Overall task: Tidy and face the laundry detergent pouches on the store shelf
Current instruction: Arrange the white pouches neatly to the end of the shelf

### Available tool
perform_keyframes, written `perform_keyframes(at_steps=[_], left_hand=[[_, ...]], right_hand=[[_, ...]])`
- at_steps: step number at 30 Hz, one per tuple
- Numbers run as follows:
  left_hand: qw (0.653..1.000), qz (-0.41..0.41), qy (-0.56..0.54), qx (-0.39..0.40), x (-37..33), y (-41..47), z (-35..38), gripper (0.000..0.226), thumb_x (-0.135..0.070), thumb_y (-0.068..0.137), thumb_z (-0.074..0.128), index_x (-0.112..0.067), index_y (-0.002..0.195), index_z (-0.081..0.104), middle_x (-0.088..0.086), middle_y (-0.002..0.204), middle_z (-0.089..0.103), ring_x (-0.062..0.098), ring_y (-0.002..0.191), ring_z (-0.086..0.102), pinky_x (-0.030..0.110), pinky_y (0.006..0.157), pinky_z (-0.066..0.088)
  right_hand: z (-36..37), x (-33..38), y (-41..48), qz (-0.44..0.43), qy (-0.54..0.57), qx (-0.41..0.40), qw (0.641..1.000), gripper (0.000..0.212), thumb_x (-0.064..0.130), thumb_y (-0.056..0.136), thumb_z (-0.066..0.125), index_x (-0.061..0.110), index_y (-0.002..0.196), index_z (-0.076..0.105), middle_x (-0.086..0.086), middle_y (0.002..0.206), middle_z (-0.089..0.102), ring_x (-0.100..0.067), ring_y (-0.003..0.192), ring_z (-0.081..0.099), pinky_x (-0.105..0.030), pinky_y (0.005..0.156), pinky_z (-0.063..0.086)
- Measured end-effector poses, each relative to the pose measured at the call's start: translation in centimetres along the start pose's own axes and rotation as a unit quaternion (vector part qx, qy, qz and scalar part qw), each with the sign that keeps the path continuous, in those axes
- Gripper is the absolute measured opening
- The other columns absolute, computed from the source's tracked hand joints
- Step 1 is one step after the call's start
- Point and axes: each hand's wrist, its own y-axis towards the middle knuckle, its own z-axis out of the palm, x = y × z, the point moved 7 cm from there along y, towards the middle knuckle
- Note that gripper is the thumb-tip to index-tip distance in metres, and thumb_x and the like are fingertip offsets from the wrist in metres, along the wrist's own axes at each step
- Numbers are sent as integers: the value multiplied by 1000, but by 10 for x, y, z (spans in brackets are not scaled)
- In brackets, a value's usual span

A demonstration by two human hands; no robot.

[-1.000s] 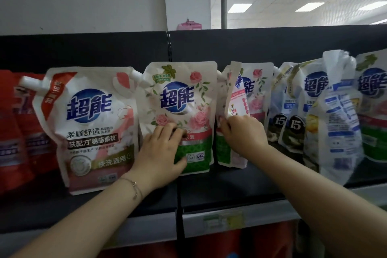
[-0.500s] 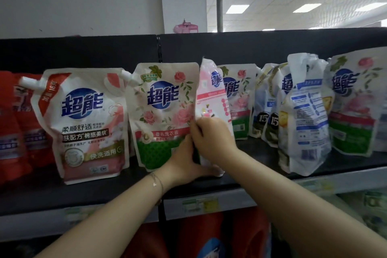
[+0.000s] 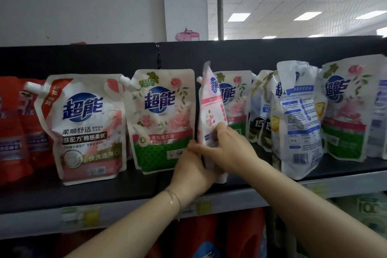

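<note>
A row of detergent pouches stands on the black shelf (image 3: 83,192). At the middle, a pink and white pouch (image 3: 210,109) stands turned edge-on. My right hand (image 3: 228,148) grips its lower right side, and my left hand (image 3: 191,171) holds its lower left edge. Left of it, a rose-print pouch with a green base (image 3: 161,119) faces forward. Further left stands a larger white and pink pouch (image 3: 83,127). Behind the held pouch another rose-print pouch (image 3: 236,98) faces forward.
Red pouches (image 3: 14,127) fill the far left. To the right stand yellow-print pouches (image 3: 260,111), a pouch showing its blue-text back (image 3: 297,119) and another rose-print pouch (image 3: 345,111). Red jugs (image 3: 209,234) sit on the shelf below. A price strip (image 3: 201,205) runs along the shelf edge.
My right hand pulled the pink and white pouch forward from beside the rose-print ones and turned it edge-on. My left hand left the rose-print pouch and took the pulled pouch's lower left edge.
</note>
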Motion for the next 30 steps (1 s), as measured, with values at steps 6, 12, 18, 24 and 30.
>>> perform_keyframes(at_steps=[6, 12, 18, 24, 30], left_hand=[[985, 17, -58, 161, -8, -15, 14, 35, -33, 76, 76, -36, 104, 56, -11, 104, 61, 2, 94, 60, 20, 83, 51], [978, -143, -96, 114, 23, 9, 7, 59, -44, 81, 69, -16, 128, 47, -5, 114, 54, 11, 102, 53, 20, 82, 44], [958, -150, -191, 152, 15, 24, 22, 87, -40, 64, 84, -21, 136, 38, -5, 132, 51, 12, 112, 53, 25, 90, 45], [960, -83, -265, 30, 1, 25, -14, 98, -26, 42, 92, -24, 125, 41, -11, 116, 59, 3, 99, 58, 24, 86, 51], [969, 0, -178, -170, 5, 11, -93, 97, -29, 40, 89, -23, 121, 36, -17, 112, 53, -6, 98, 54, 18, 84, 45]], right_hand=[[-20, -38, -11, 46, 207, -59, 976, 53, 63, 90, 44, 30, 131, 42, 3, 115, 61, -17, 98, 61, -41, 86, 52], [-30, -65, -14, 57, 411, -168, 894, 31, 33, 99, 46, 24, 126, 59, 10, 102, 69, -5, 96, 66, -37, 87, 56], [-51, -55, -27, -41, 407, -258, 875, 25, 17, 100, 46, 6, 114, 63, 15, 84, 67, 3, 81, 64, -16, 67, 50], [-60, -30, -14, -85, 466, -247, 845, 24, 24, 99, 45, 12, 88, 62, 5, 70, 66, -11, 67, 64, -23, 58, 50], [-30, 22, 22, -92, 518, -219, 822, 28, 30, 101, 41, 14, 94, 64, -6, 83, 67, -25, 82, 67, -35, 69, 55]])
